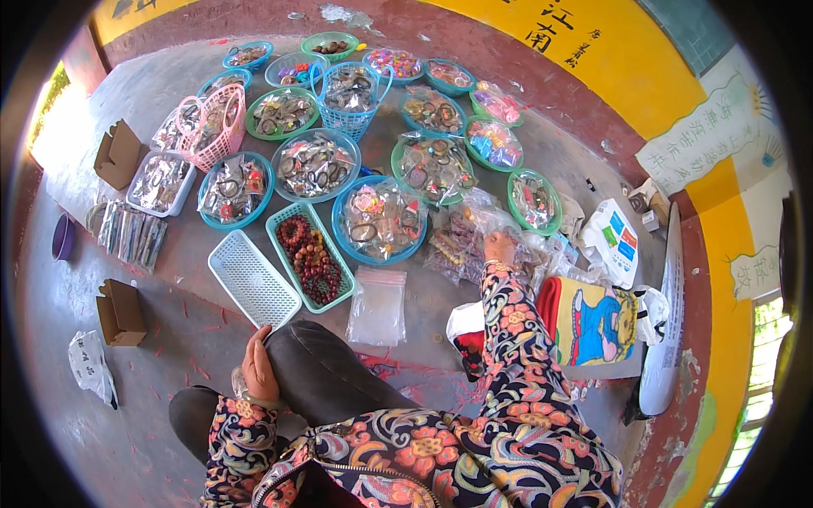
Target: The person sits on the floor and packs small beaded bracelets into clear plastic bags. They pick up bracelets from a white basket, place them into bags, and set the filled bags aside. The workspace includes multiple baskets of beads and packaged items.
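Right hand (500, 248) is on the clear plastic bags of purple-brown pieces (457, 245), which lie between the big blue basin (336, 222) and the small green basket (557, 222); fingertips are lost in the film, so can't tell if it's gripping. Left hand (258, 372) rests on the knee (326, 372), fingers extended, nothing visible in it. Main risk I see: thin film slips or tears if pulled from one corner, and loose pieces could spill. Bags also overlap, so a pull on one could drag its neighbours, or nudge the blue basin, which is close by and heaped with small packets (381, 212). Green basket is near on the far side, same exposure if the wrist swings wide. Right sleeve (525, 339) passes just beside the red-and-white bag (468, 330) and the folded yellow cloth (597, 322); a low pull back could snag either. Left side: fingertips are right by the near corner of the white basket (254, 279), can't tell if touching; a knee shift could shove it into the pale green basket (336, 300) of bead strands (306, 254) alongside. Flat clear bags (378, 306) look light, so a sleeve brush could scatter them
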### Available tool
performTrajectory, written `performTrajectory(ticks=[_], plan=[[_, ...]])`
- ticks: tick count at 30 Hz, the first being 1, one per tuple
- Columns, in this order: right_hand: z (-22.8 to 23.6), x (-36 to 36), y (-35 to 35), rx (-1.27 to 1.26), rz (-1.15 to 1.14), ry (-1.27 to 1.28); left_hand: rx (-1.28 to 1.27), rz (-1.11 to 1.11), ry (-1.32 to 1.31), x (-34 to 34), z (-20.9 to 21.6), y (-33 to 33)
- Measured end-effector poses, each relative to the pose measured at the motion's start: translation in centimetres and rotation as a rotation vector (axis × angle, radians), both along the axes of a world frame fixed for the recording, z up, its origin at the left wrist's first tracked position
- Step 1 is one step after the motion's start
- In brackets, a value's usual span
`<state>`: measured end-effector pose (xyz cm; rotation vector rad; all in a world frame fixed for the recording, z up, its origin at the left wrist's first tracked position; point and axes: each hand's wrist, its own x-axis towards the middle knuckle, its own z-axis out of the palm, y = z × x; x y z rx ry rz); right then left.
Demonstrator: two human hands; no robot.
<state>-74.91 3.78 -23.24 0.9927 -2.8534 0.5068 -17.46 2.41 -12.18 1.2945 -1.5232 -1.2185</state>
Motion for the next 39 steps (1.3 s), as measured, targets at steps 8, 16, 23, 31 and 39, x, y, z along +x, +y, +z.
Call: performTrajectory(ticks=[8,16,23,31,39], plan=[[3.3,4.9,-6.0,0.274,-0.111,0.011,-0.154,-0.042,-0.175,0.3,0.4,-0.1],[-1.1,-1.2,-3.7,0.170,-0.004,0.033,-0.072,-0.017,-0.104,-0.6,0.4,-0.3],[-0.4,-4.7,-0.1,-0.743,0.062,-0.030,-0.104,-0.110,-0.209,-1.4,2.2,-0.6],[8.0,5.8,0.2,-0.811,0.338,-0.892,0.020,0.017,0.013,0.4,-0.7,-0.1],[14.9,25.6,-4.2,-0.747,0.386,-2.089,-0.029,-0.080,0.185,0.7,2.1,-1.9]])
